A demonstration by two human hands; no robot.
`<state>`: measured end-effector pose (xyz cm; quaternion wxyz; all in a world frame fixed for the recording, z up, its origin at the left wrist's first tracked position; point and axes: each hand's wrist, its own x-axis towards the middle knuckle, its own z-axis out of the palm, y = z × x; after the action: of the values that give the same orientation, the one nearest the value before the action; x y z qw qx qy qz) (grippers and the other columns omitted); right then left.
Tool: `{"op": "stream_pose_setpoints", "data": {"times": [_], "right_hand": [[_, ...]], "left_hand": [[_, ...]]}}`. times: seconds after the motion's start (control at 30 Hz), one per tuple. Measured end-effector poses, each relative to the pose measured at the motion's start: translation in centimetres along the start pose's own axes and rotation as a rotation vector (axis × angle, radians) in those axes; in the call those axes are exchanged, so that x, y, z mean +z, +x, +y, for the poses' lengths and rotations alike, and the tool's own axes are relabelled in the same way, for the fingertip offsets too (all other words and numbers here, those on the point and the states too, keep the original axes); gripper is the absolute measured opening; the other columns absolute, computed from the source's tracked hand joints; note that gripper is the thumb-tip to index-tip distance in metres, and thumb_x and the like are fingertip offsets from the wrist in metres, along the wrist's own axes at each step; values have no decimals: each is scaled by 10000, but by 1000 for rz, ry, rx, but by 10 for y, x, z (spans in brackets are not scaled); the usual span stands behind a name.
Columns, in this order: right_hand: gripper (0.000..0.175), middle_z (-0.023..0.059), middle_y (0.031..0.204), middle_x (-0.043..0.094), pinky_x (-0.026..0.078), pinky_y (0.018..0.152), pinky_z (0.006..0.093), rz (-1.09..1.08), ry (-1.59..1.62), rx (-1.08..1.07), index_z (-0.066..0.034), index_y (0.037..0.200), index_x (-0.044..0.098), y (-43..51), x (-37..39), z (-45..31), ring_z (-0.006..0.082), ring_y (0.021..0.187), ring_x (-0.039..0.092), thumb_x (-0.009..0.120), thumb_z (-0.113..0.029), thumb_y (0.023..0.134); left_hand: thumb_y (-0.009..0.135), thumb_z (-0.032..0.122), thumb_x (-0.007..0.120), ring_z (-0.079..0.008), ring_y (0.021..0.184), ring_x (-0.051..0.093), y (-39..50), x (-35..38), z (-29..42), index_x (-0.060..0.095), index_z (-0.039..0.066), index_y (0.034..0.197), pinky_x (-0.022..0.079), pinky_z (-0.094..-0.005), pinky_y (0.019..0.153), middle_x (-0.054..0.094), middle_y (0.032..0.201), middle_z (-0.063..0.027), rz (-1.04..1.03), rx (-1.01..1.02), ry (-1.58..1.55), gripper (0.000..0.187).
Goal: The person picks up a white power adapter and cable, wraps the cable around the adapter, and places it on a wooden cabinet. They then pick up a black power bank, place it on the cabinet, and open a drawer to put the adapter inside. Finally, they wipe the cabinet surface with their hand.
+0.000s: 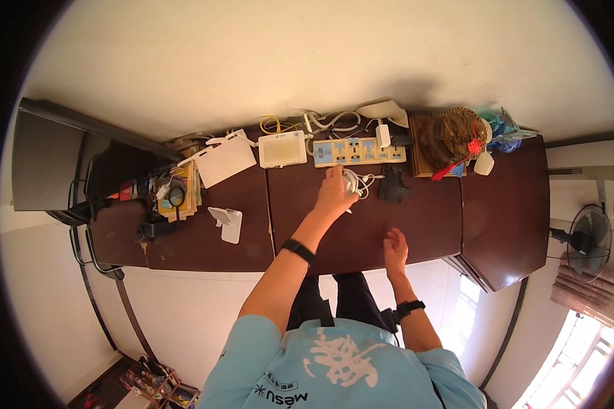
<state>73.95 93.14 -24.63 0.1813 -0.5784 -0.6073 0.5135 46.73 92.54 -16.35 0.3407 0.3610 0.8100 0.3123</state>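
Observation:
My left hand (336, 191) is closed around a white object, partly hidden by the fingers, with a coiled white cable (360, 185) beside it. This is over the dark wooden cabinet top, just in front of a cream and blue power strip (359, 152). A black object (394, 184), perhaps a small stand, lies right of the cable. Near the front edge, my right hand (396, 248) hovers with nothing in it, its fingers loosely curved. A white plug adapter (382, 136) sits at the strip's back edge.
Along the wall stand a white router (226, 162), a white perforated box (282, 149) and a brown carved ornament (453, 135) with a red tassel. A white folding stand (228, 223), a magnifying glass (176, 196) and a television (48, 158) are at left. A fan (588, 243) stands at right.

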Motion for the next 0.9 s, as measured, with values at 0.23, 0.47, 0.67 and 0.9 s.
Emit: {"op": "stream_pose_setpoints", "data": {"times": [0.23,0.47,0.67,0.9], "right_hand": [[451,104,1154,603,515,746,297,24,159,215,-64,1321,483,-31,-29,26,190,906,633,562,-73,877],[449,95,1092,597,523,741,302,-11,286,293,-59,1296,498,-34,-41,18,174,870,624,568,-48,852],[426,96,1072,609,524,695,284,-53,266,283,-58,1301,494,-27,-33,4,170,820,639,544,-25,879],[402,91,1035,646,526,670,277,-147,170,255,-35,1308,496,-26,-24,-9,163,805,655,537,-17,909]], "left_hand": [[769,234,773,-400,1107,529,41,43,-8,322,67,1447,445,-507,899,402,1358,-192,-60,52,367,832],[843,266,733,-408,1311,383,40,43,-23,212,99,1500,372,-555,990,286,1480,-195,11,52,254,855],[836,248,749,-397,1418,226,29,38,-31,169,113,1521,333,-553,1074,161,1561,-174,-21,0,183,909],[745,239,824,-418,1420,205,29,48,-36,187,142,1526,338,-563,1070,152,1563,-187,-61,1,174,1013]]}}
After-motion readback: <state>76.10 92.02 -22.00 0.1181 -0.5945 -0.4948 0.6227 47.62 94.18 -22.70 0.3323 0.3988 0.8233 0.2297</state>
